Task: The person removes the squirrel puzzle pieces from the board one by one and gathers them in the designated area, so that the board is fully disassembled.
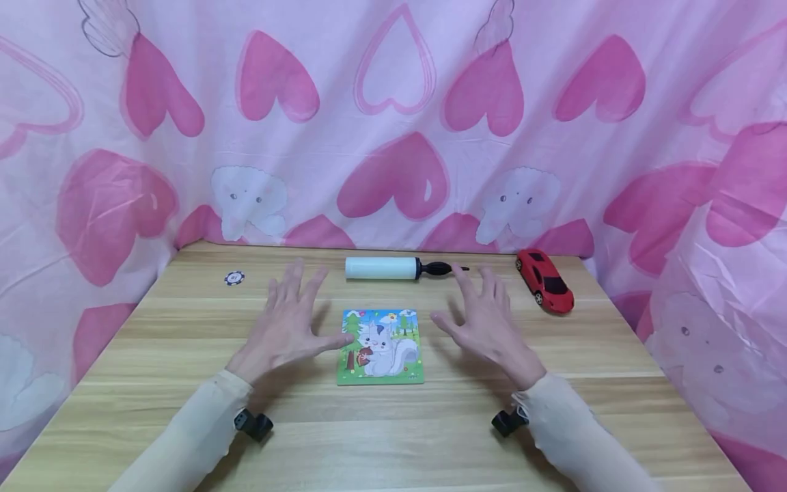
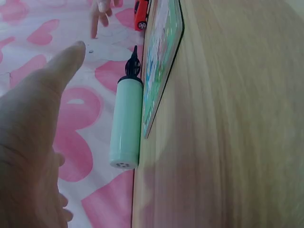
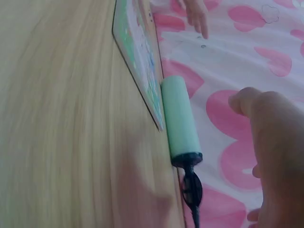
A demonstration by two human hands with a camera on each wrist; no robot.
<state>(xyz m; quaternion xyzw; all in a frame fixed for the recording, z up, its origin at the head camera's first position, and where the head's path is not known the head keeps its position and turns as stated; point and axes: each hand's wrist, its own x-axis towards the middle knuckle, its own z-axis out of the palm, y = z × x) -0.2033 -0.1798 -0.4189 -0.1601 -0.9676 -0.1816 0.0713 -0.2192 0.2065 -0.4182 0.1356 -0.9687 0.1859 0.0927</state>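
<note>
A square picture puzzle (image 1: 393, 348) with a squirrel holding an acorn lies flat on the table. My left hand (image 1: 285, 328) hovers to its left, fingers spread, the thumb tip overlapping the puzzle's left edge in the head view. To the right of the puzzle, my right hand (image 1: 488, 324) is also held above the table with fingers spread and nothing in it. Behind the puzzle lies a pale green hand pump (image 1: 381, 268) with a black nozzle; the right fingertips overlap that nozzle in the head view. Both wrist views show the pump and the puzzle beyond each thumb.
At the back right stands a red toy car (image 1: 545, 281). A poker chip (image 1: 234, 278) lies at the back left of the wooden table (image 1: 393, 444). A pink heart-patterned curtain (image 1: 393, 171) hangs behind the table and along both sides.
</note>
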